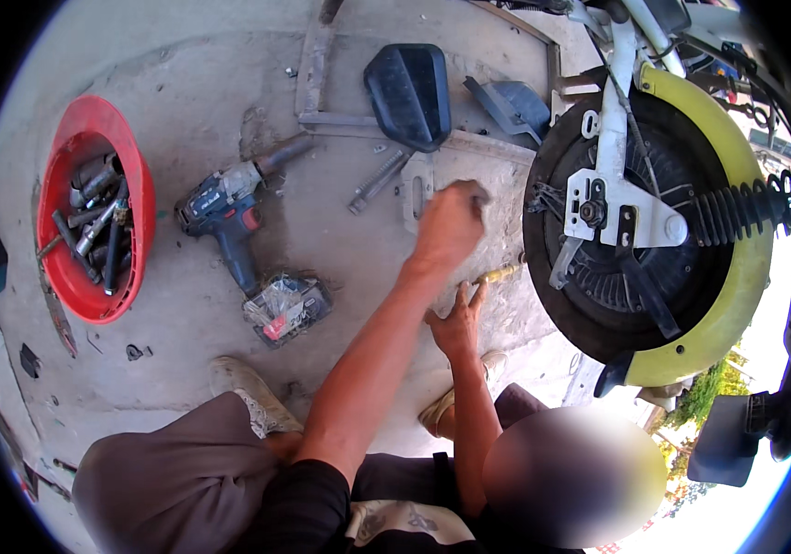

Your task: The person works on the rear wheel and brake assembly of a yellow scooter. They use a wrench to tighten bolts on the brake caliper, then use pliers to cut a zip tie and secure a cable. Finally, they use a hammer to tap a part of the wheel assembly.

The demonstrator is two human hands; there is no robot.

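Observation:
My left hand [451, 222] is closed in a fist above the floor, in front of the wheel [631, 222]. A dark bit shows at its far side, but what it grips is hidden. Closer to me, my right hand [458, 325] is low over the concrete with its thumb and fingers spread. Its fingertips reach the near end of a slim yellow piece [501, 274], which lies beside the tyre; its kind is unclear. Beyond my left hand are a flat slotted metal plate [416, 189] and a threaded metal rod [379, 183].
A cordless impact wrench [220, 208] lies on the floor at left, its battery end toward me. Farther left, a red helmet [140, 222] holds several sockets and tools. Black mirrors [406, 97] lie at the back. The wheel has a yellow-green fender [723, 323] and a shock spring [737, 212].

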